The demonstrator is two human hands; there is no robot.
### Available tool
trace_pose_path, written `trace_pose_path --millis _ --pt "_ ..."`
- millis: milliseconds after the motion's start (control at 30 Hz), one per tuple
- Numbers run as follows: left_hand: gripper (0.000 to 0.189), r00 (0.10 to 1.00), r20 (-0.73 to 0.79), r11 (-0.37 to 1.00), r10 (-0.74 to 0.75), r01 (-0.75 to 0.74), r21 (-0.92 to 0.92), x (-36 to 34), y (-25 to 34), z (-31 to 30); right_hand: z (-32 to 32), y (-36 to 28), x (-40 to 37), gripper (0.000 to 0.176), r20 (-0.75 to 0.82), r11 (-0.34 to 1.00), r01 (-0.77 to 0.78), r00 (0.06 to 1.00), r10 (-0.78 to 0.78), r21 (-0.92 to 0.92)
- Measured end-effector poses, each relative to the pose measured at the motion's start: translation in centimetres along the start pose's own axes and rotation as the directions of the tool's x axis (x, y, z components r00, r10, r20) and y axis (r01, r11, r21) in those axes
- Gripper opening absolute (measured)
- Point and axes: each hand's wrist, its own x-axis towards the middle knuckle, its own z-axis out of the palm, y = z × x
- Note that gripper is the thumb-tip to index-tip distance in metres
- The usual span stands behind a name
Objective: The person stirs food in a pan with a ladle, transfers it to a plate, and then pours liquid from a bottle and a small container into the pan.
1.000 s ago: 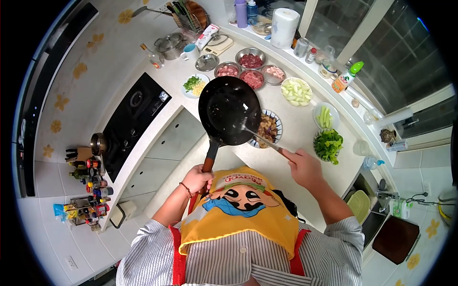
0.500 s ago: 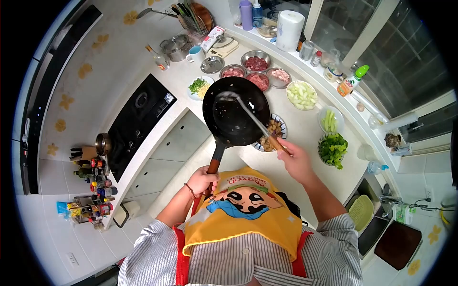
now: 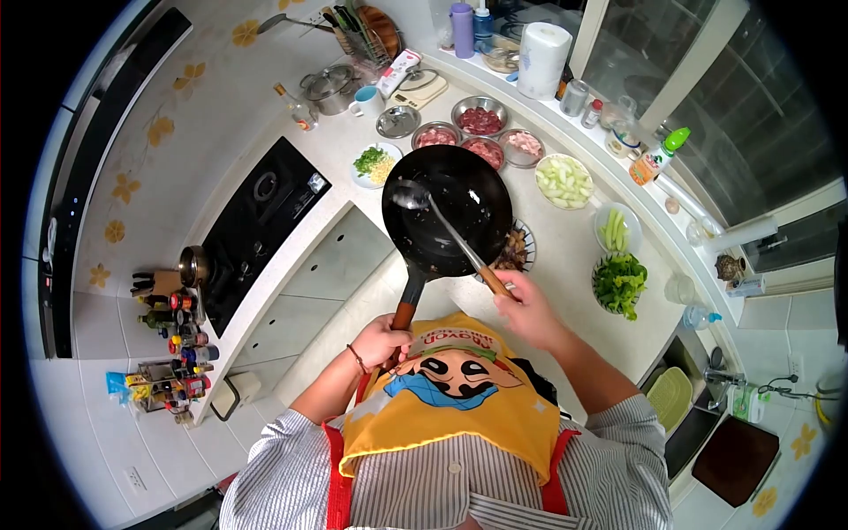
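Observation:
My left hand (image 3: pixel 384 339) is closed around the wooden end of the handle of a black wok (image 3: pixel 459 177), which is held over the counter in front of me. A few small food bits cling to its dark inside. My right hand (image 3: pixel 528 309) grips the wooden handle of a metal ladle (image 3: pixel 458 240). The ladle's rounded head is inside the wok, near its left wall. Behind the wok's right edge, a patterned plate of browned pieces (image 3: pixel 515 249) is partly hidden.
Bowls of raw meat (image 3: pixel 480 120) stand beyond the wok, with a plate of chopped greens and garlic (image 3: pixel 374 165) to the left. Rightward are cut pale vegetables (image 3: pixel 564 182), green strips (image 3: pixel 613 228) and leafy greens (image 3: pixel 620 284). A gas hob (image 3: pixel 265 231) lies left, a sink (image 3: pixel 689 436) right.
The ladle's head has shifted down and left inside the wok, and my right hand has moved slightly left and toward me. The wok sits a little further right in view.

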Motion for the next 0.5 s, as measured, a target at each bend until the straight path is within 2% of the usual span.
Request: trace_pose_path --millis 33,67,200,267,300,333,400,467,500 --pt "0.013 1.000 -0.001 1.000 0.007 -0.007 -0.020 0.0 -0.1 -0.1 -1.0 -0.3 -1.1 0.041 0.006 0.945 0.120 0.992 -0.124 -0.304" --pt "0.013 1.000 -0.002 1.000 0.008 -0.008 -0.024 -0.1 -0.1 -0.3 -2.1 -0.6 -1.9 0.041 0.050 0.786 0.224 0.970 -0.239 -0.576" --pt "0.017 1.000 -0.025 0.998 0.015 -0.016 -0.054 -0.7 0.3 -1.1 -6.0 -1.8 -3.1 0.040 0.056 0.753 0.201 0.975 -0.213 -0.626" --pt "0.017 1.000 -0.027 0.998 0.014 -0.016 -0.054 -0.8 0.2 -1.3 -6.3 -2.3 -2.6 0.041 -0.046 0.775 0.128 0.979 -0.199 -0.619" --pt "0.017 1.000 -0.028 0.999 0.006 -0.008 -0.045 -0.8 0.1 -1.4 -6.2 -0.8 -1.2 0.041 -0.078 0.727 0.229 0.929 -0.362 -0.647" --pt "0.017 1.000 -0.029 0.999 -0.001 0.000 -0.033 -0.7 0.2 -1.4 -5.8 -0.2 0.1 0.041 -0.085 0.728 0.227 0.927 -0.365 -0.647" --pt "0.017 1.000 -0.017 1.000 0.016 -0.016 -0.027 -0.5 0.2 -1.2 -5.0 0.1 2.7 0.041 -0.156 0.700 0.332 0.830 -0.535 -0.632" --pt "0.016 0.999 -0.012 0.999 0.033 -0.033 -0.023 -0.4 0.1 -1.1 -5.4 0.4 3.5 0.041 -0.177 0.752 0.320 0.849 -0.497 -0.577" --pt "0.015 0.999 0.004 0.999 0.044 -0.044 -0.020 -0.3 0.1 -1.1 -5.8 -0.1 2.9 0.041 -0.158 0.790 0.245 0.905 -0.394 -0.562"
